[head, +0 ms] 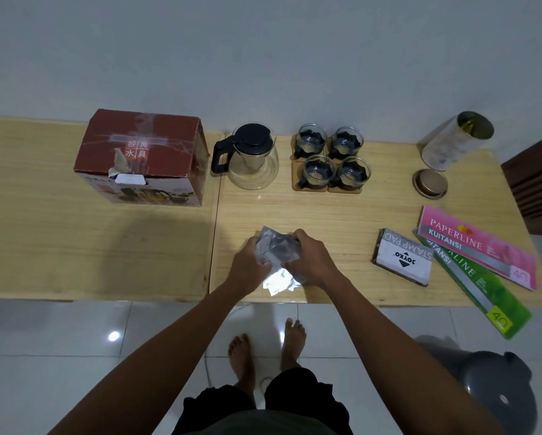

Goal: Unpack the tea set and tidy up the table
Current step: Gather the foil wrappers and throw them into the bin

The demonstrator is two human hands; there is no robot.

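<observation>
the left hand (250, 259) and right hand (309, 257) both curl their fingers round a crumpled wad of clear, glossy plastic wrapping (277, 251), likely bunching it small for disposal; more lies flat beneath on the pale wooden table (342, 215). behind, unpacked and grouped: a round glass teapot with black lid and handle (247, 157) and four glass cups in black holders on square wooden coasters (331, 158). the taped red cardboard box (142, 157) stands left.
</observation>
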